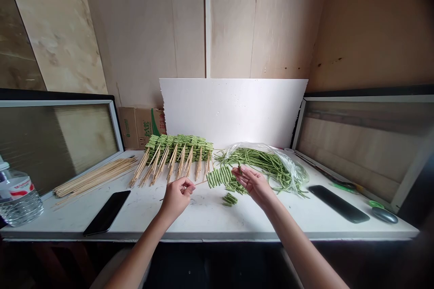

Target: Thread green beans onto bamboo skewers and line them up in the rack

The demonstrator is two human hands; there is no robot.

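Observation:
My left hand (178,194) is closed around a thin wooden skewer (202,182), held nearly level above the table. A row of short green bean pieces (219,176) is threaded side by side along the skewer's right part. At its right end my right hand (252,183) pinches one green bean piece (239,168) between thumb and fingers. Below the hands lies a small group of cut bean pieces (229,199), with more cut pieces (236,185) just behind it.
Bean-loaded skewers (179,144) are piled at the back. Bare skewers (98,174) lie left, near a black phone (107,212) and a water bottle (21,196). Long beans (254,159) spill from a plastic bag (298,174). A dark flat object (339,203) and mouse-shaped object (384,215) sit right.

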